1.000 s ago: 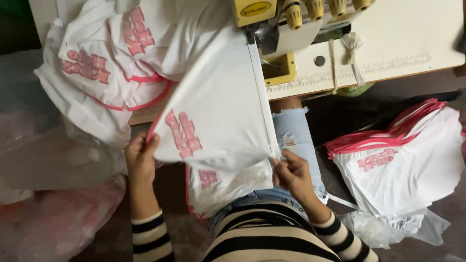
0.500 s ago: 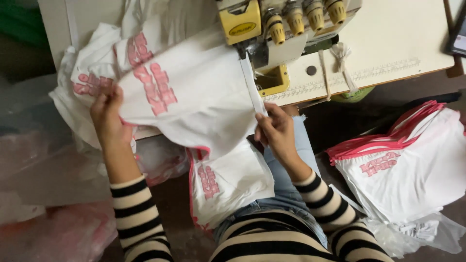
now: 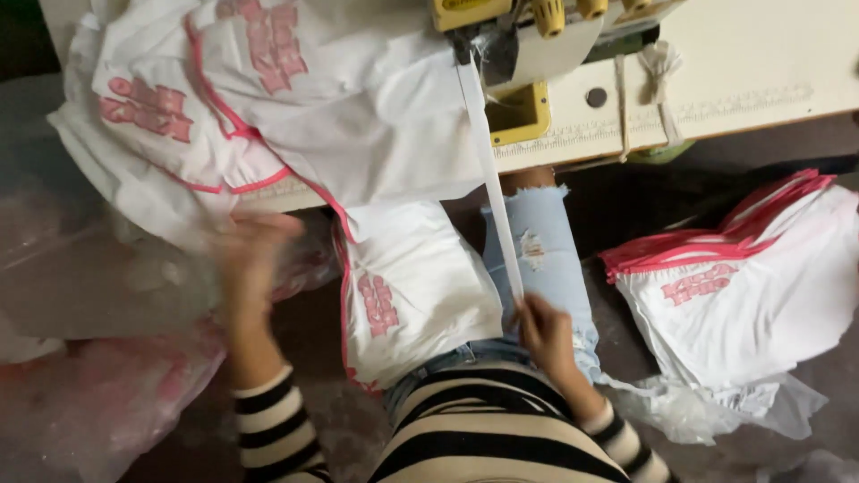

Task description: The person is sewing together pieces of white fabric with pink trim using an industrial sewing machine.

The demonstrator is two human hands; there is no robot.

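1. Pinching the lower end of a narrow white strip (image 3: 490,170), the right hand (image 3: 546,335) has its fingers closed on it just above the lap; the strip runs up taut to the sewing machine (image 3: 514,36) at the bench's front edge.
2. The left hand (image 3: 250,259) is blurred, hanging below the bench's front edge beside the draped white cloth; whether its fingers are open or hold anything cannot be told.
3. A white garment with pink print (image 3: 407,295) lies across the lap, between the two hands, its pink-trimmed edge on the left hand's side.
4. More white garments with pink trim (image 3: 259,116) are heaped on the left part of the bench (image 3: 761,80), spilling over its front and left edges.
5. A clear plastic bag (image 3: 716,407) on the floor at the person's right holds a neat stack of white pieces with pink edges (image 3: 743,286), open at the top.
6. Crumpled clear plastic (image 3: 89,358) with something pink inside lies on the floor at the person's left.
7. The bench top is pale, with a round hole and a ruler strip along its front edge; the floor below is dark.
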